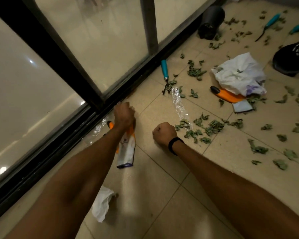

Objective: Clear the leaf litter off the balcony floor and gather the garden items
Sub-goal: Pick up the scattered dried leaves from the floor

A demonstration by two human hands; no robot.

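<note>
My left hand grips the orange end of a white and orange garden glove lying on the tiled floor by the door track. My right hand, with a black band on its wrist, is curled into a fist on the floor and holds nothing that I can see. Dry green leaves are scattered to its right. A second orange and white glove lies partly under a white plastic bag. A teal-handled hand rake lies near the door.
Two more teal-handled tools lie at the far right among leaves. Two black pots lie tipped, one by the door and one at the right edge. Clear wrapping and a crumpled white paper lie on the floor. The glass sliding door borders the left.
</note>
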